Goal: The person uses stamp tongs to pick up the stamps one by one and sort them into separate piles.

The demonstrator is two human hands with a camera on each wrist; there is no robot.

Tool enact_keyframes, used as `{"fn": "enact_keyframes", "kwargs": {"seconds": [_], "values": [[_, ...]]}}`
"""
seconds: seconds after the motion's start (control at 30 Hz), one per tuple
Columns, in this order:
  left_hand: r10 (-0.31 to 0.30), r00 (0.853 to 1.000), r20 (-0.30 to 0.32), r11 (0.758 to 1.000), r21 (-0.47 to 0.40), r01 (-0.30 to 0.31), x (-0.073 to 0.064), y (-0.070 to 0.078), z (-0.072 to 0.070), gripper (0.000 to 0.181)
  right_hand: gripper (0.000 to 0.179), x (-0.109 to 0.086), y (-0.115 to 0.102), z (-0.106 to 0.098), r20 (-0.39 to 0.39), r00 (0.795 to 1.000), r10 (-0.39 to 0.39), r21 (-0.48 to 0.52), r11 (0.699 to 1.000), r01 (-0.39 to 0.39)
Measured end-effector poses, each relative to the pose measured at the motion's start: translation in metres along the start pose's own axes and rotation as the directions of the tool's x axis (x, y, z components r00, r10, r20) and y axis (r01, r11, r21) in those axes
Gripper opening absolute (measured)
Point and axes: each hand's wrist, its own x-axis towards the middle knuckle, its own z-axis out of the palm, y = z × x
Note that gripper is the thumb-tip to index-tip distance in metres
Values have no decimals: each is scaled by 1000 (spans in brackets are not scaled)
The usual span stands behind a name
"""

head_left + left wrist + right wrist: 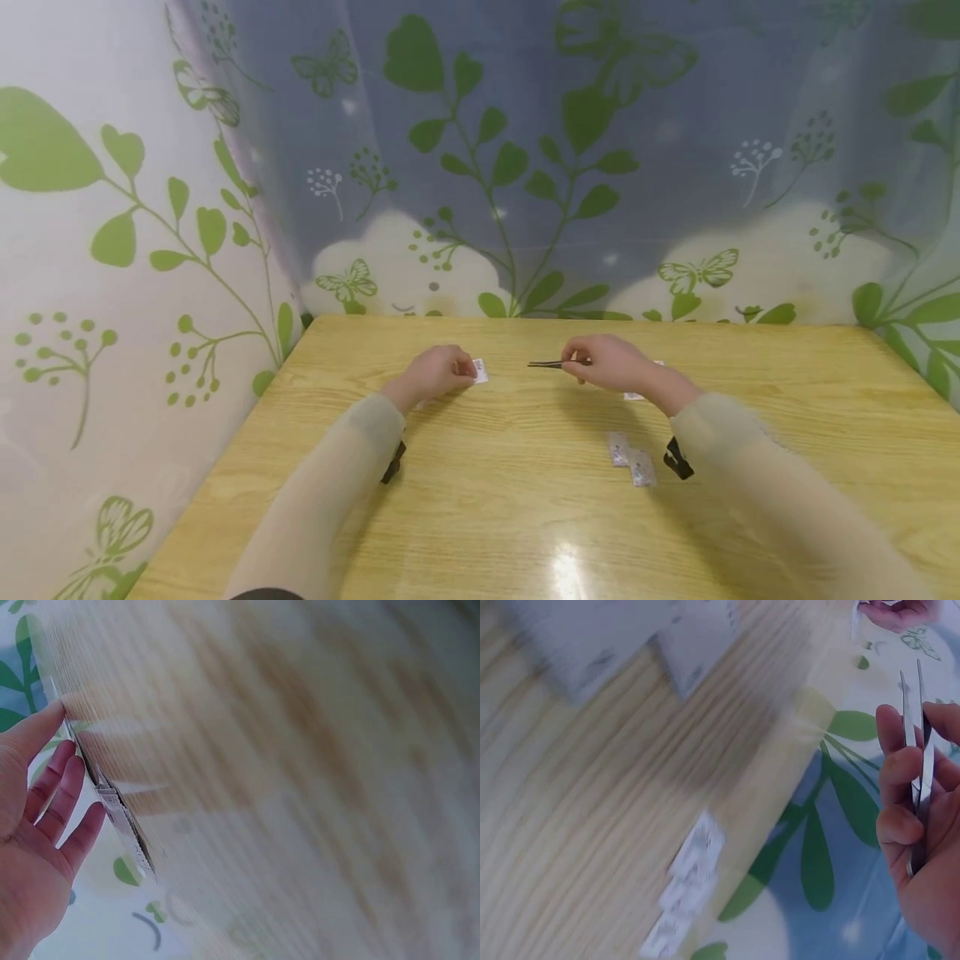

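Note:
My left hand point(437, 372) reaches down over the left of the table, its fingertips at the edge of a small white printed packet point(481, 371). Its fingers look loosely extended in the left wrist view, where further silvery-white packets point(124, 825) lie close by the little finger. A pair of slim metal tweezers point(547, 364) is held in my right hand point(609, 363), between thumb and fingers. The tips point left toward the packet and stand slightly apart in the right wrist view. Under the right forearm, more white packets point(633, 396) are partly hidden.
Two packets point(630, 460) lie corner to corner nearer the front, left of the right wrist's black strap mount point(677, 459). A row of overlapping packets point(682, 892) shows in the right wrist view. Patterned curtains point(480, 208) border the wooden table point(465, 517) behind and at left.

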Motion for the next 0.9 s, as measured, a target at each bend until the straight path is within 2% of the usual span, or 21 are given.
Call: {"fn": "enact_keyframes", "kwargs": {"seconds": [0.33,0.63,0.77,0.9], "values": [[5,1000,0,1000,-2,-5,-1,2,-2,9,18,34,-13,26,42,999,10,6,1000,-10],[-29,1000,-12,1000,7,29,0,1,-1,31,16,46,-22,42,52,998,35,-77,997,-31],[-61,998,-17,998,25,61,0,1,0,38,17,50,-23,46,49,998,37,-80,996,-33],[-86,996,-21,996,19,86,0,1,1,39,18,53,-23,48,49,998,43,-71,997,-39]]}}
